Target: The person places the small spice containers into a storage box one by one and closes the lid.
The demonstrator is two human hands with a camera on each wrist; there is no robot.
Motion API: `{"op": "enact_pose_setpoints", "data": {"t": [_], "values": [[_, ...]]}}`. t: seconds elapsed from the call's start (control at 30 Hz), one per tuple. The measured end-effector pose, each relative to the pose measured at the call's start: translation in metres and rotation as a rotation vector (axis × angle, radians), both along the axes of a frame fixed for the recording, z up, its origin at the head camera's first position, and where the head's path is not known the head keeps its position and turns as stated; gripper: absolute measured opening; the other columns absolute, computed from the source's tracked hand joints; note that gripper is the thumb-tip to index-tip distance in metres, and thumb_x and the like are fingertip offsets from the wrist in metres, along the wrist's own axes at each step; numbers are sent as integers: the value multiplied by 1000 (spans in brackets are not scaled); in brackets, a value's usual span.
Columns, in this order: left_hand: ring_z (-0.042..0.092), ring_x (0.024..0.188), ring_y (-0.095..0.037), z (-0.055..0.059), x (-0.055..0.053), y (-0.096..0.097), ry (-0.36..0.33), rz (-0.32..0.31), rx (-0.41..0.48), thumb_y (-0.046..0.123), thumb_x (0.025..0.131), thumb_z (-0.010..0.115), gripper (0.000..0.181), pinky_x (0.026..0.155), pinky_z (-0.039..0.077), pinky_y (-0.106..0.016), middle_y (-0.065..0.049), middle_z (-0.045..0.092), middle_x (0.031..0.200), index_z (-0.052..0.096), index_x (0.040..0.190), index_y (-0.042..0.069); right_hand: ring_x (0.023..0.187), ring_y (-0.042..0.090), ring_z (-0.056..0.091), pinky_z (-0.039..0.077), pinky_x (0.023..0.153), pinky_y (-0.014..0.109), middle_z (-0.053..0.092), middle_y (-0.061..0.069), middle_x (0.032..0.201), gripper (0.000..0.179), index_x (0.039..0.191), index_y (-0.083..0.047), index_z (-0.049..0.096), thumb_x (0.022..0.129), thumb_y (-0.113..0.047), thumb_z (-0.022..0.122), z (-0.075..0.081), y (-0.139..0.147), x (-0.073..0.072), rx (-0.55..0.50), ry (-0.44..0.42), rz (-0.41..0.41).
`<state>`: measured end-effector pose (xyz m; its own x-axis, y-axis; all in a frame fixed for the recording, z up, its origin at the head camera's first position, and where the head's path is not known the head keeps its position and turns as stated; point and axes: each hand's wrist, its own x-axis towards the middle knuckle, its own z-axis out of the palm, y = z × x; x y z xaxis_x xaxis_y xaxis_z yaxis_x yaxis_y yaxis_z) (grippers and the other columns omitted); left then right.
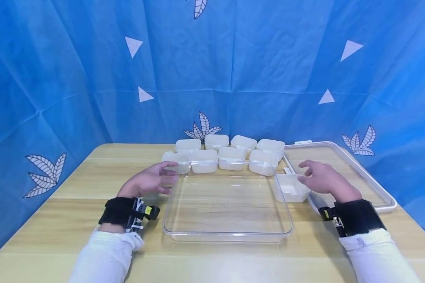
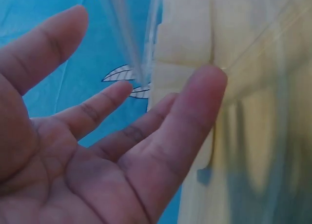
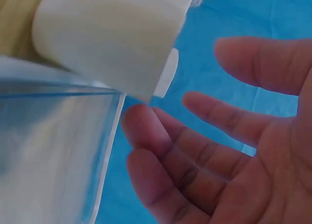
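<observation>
A large clear rectangular bin [image 1: 230,237] stands on the table in front of the person. Beside its left wall is the left hand [image 1: 150,181], fingers spread and holding nothing; the left wrist view shows the palm [image 2: 92,170] next to the clear plastic. The right hand [image 1: 324,181] hovers by a small white tub [image 1: 292,188] at the bin's right side, its fingers loosely bent around air. In the right wrist view the fingertips [image 3: 146,124] come close to the corner of the white tub [image 3: 112,43].
Behind the bin, several small white tubs [image 1: 204,162] stand in two rows, open side up. A clear lid with a white rim [image 1: 370,173] lies at the right, partly behind the right hand. Blue patterned cloth [image 1: 230,70] hangs behind the wooden table [image 1: 74,220].
</observation>
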<state>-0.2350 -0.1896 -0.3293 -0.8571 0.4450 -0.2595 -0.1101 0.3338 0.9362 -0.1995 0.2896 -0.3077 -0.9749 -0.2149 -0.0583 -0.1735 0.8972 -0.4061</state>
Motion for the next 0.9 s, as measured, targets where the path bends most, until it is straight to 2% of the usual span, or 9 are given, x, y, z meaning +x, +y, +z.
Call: {"op": "enact_pose_setpoints", "data": {"t": [0.33, 0.47, 0.6, 0.77, 0.9], "values": [[48, 122, -44, -6, 0, 4, 0, 10, -19, -2, 91, 63, 75, 93, 50, -49, -31, 24, 150, 20, 152, 4, 92, 42, 62, 53, 74, 48, 63, 29, 101, 49, 128, 14, 48, 87, -8, 64, -7, 3, -1, 13, -40, 34], [47, 122, -43, -7, -2, 4, 21, 7, -13, 1, 90, 65, 76, 93, 49, -49, -30, 26, 149, 22, 152, 5, 91, 42, 61, 52, 69, 44, 62, 29, 101, 45, 125, 13, 51, 84, -2, 62, -7, 6, -3, 30, -23, 43], [47, 122, -40, -9, -2, 3, 7, 13, -18, 3, 90, 66, 76, 93, 50, -46, -28, 26, 150, 23, 152, 7, 91, 41, 61, 51, 68, 41, 63, 27, 99, 40, 120, 12, 54, 81, 3, 60, -10, 7, -5, 36, -18, 62], [50, 118, -37, -13, -1, -1, -36, 22, 33, 1, 90, 65, 78, 90, 51, -41, -28, 21, 151, 19, 152, 8, 92, 42, 60, 51, 70, 42, 64, 25, 98, 36, 116, 11, 57, 81, 6, 60, -14, 7, -6, 17, -24, 76], [51, 115, -36, -13, -5, 0, -45, 19, 71, -1, 90, 64, 79, 85, 53, -36, -29, 19, 151, 18, 152, 10, 93, 43, 60, 51, 70, 44, 63, 27, 101, 37, 118, 10, 56, 81, 6, 59, -13, 9, -7, 24, -32, 51]]}}
